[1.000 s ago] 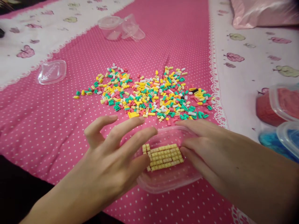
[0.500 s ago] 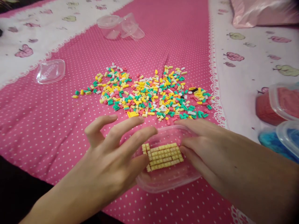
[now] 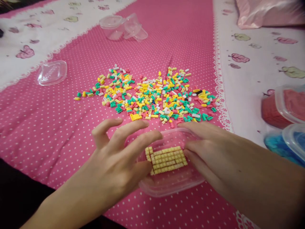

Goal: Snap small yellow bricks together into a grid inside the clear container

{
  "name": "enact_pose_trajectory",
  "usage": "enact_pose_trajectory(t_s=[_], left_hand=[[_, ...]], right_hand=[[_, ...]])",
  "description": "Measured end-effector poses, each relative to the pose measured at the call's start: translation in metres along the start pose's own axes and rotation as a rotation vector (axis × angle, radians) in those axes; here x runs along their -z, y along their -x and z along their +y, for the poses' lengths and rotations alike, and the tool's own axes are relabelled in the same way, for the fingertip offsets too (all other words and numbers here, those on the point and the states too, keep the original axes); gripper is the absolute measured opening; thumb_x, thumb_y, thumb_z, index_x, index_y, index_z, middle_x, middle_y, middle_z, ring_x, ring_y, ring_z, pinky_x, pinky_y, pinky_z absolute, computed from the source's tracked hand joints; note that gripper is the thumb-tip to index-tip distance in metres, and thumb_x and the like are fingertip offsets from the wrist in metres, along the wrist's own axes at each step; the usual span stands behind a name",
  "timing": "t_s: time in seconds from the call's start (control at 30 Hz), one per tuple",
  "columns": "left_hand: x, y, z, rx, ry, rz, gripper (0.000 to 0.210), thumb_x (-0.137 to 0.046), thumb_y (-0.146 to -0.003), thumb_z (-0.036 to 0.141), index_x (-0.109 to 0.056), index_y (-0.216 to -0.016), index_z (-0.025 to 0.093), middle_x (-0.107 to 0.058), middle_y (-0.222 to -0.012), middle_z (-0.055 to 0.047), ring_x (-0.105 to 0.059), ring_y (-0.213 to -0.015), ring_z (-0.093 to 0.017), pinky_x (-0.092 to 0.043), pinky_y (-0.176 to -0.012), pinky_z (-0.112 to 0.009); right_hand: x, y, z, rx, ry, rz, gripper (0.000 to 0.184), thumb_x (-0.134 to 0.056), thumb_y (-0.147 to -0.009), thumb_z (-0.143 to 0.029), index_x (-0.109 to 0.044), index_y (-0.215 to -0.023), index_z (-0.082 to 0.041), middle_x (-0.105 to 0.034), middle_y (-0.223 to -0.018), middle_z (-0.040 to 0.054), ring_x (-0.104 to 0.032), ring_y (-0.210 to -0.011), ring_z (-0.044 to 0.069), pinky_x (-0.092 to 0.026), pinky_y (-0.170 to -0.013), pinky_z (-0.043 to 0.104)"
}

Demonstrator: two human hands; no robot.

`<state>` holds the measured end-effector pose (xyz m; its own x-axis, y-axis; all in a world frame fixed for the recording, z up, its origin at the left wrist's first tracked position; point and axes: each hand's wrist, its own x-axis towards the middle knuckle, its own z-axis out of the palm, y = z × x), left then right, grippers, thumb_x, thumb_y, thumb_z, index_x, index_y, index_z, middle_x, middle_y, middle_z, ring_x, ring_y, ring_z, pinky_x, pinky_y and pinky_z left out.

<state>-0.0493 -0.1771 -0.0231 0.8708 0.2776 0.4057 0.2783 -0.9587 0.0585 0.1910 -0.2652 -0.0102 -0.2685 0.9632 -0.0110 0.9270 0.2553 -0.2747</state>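
Note:
A small flat panel of pale yellow building bricks (image 3: 169,159) lies in a shallow clear plastic container (image 3: 166,190) in front of me. My left hand (image 3: 126,156) is at the panel's left side, its fingers curved and spread above the container's edge. Its thumb tip touches the panel's left edge. From the right, my right hand (image 3: 202,143) reaches over the container with bent fingers closed at the panel's right edge. Its fingertips are partly hidden. Just beyond both hands spreads a loose pile of small bricks (image 3: 147,95) in yellow, green, pink and white.
A clear lid (image 3: 52,73) lies at the left, with clear containers (image 3: 114,27) farther back. Tubs of red bricks (image 3: 274,108) and blue bricks (image 3: 276,143) stand at the right. A pink bag (image 3: 269,14) sits at the back right on the dotted cloth (image 3: 78,136).
My left hand's fingers have shifted slightly to the right. The right hand, the panel and the container look nearly unchanged.

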Motion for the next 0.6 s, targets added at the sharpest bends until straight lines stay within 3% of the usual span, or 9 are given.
enact_pose_trajectory(t_s=[0.27,0.4,0.6], left_hand=[[0.0038,0.0008,0.0002,-0.002,0.002,-0.041,0.025,-0.050,-0.104,0.023,-0.073,-0.094,0.026,-0.066,-0.131,0.000,-0.043,-0.136,-0.025,-0.023,-0.117,-0.052],[0.0051,0.0013,0.0006,0.003,0.008,-0.038,0.022,-0.050,-0.103,0.021,-0.071,-0.097,0.026,-0.068,-0.128,0.000,-0.044,-0.135,-0.025,-0.024,-0.116,-0.052],[0.0043,-0.0007,0.0011,-0.001,0.004,0.018,0.021,-0.056,-0.101,0.019,-0.070,-0.086,0.025,-0.069,-0.124,0.001,-0.049,-0.129,-0.023,-0.027,-0.114,-0.051]], right_hand=[[0.0003,-0.0007,-0.0011,-0.009,-0.014,-0.031,0.033,-0.037,-0.102,-0.022,-0.069,-0.096,-0.026,-0.071,-0.115,0.0047,-0.065,-0.112,0.021,-0.053,-0.097,0.041],[-0.0026,0.0003,-0.0004,-0.003,-0.015,-0.028,0.034,-0.038,-0.102,-0.023,-0.069,-0.091,-0.025,-0.071,-0.113,0.0046,-0.064,-0.114,0.021,-0.052,-0.100,0.040],[-0.0072,0.0040,0.0036,-0.013,-0.023,0.005,0.032,-0.040,-0.102,-0.023,-0.069,-0.087,-0.026,-0.071,-0.112,0.0054,-0.063,-0.116,0.023,-0.050,-0.103,0.044]])
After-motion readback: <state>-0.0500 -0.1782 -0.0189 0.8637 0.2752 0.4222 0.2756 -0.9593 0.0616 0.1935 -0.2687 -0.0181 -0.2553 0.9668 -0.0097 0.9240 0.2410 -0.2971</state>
